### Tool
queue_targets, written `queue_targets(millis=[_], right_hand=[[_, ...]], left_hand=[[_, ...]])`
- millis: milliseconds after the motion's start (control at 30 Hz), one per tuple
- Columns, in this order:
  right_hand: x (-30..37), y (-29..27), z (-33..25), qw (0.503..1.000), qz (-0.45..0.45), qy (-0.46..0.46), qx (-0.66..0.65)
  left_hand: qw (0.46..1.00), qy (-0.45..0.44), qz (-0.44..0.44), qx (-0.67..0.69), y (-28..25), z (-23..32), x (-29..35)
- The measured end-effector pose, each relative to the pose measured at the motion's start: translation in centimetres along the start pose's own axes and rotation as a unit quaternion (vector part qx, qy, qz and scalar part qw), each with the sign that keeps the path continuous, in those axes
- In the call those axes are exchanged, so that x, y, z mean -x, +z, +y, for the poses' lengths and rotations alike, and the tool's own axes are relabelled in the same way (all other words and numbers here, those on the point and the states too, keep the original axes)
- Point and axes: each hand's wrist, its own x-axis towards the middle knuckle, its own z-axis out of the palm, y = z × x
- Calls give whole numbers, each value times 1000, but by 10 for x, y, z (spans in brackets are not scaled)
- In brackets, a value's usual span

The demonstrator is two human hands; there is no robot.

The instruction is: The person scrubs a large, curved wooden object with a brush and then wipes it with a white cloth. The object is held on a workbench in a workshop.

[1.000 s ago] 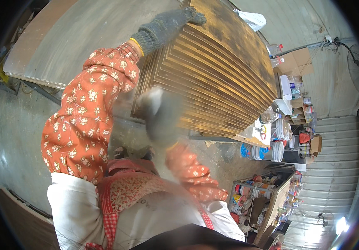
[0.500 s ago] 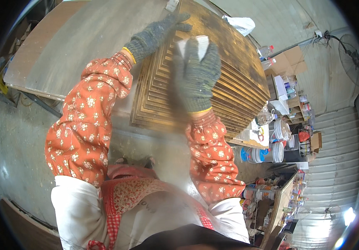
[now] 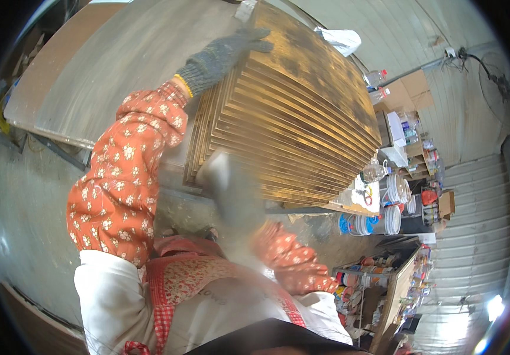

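We rest our left hand (image 3: pixel 225 56) open, fingers extended, on the left edge of the stack of boards (image 3: pixel 293 127), probably to steady it, where it stands at the right side of the grey tabletop (image 3: pixel 119 71). Our right hand (image 3: pixel 237 198), blurred, seems closed on a pale pad (image 3: pixel 216 168) near the staggered front edges, which leave each board's rim exposed.

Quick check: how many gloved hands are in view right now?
2. The left hand is laid on the left edge of the stack of boards; the right hand, motion-blurred, is by the stack's near side, with something white at its fingers. Neither is hidden.
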Motion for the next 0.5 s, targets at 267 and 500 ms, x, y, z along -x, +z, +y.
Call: queue_targets(millis=[267, 500], right_hand=[[-138, -52, 80, 974, 220, 13, -55], [-73, -8, 24, 963, 198, -151, -99]], left_hand=[[993, -82, 31, 78, -4, 22, 1], [981, -101, 19, 165, 0, 16, -1]])
